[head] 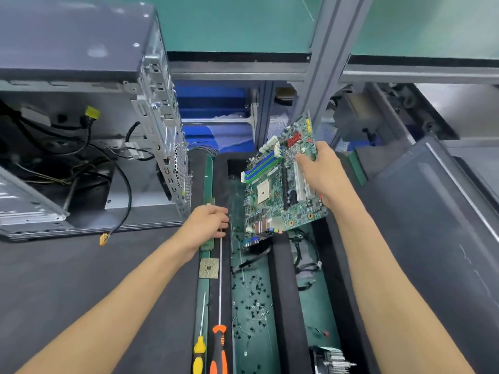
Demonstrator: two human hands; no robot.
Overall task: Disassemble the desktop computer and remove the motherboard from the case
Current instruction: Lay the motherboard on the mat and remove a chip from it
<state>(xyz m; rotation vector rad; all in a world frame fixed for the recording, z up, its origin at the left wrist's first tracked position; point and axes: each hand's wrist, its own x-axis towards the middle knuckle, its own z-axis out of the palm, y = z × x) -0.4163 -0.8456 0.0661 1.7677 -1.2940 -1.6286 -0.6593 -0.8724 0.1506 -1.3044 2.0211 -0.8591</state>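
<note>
The green motherboard (278,190) is out of the case, tilted in the air above the green tray (259,352). My right hand (321,171) grips its right edge, thumb on the top face. The opened computer case (151,190) lies at the left with loose black cables inside. My left hand (208,225) rests with curled fingers on a narrow green stick (208,179) beside the tray, right at the tip of the orange screwdriver's shaft. Whether it grips anything is hidden by the fingers.
A CPU chip (208,268) lies just below my left hand. The orange screwdriver (219,344) and a yellow screwdriver (199,352) lie along the tray's left. Several black screws (253,306), cables (305,255) and a heatsink (332,360) are nearby. A dark case panel (432,225) lies right.
</note>
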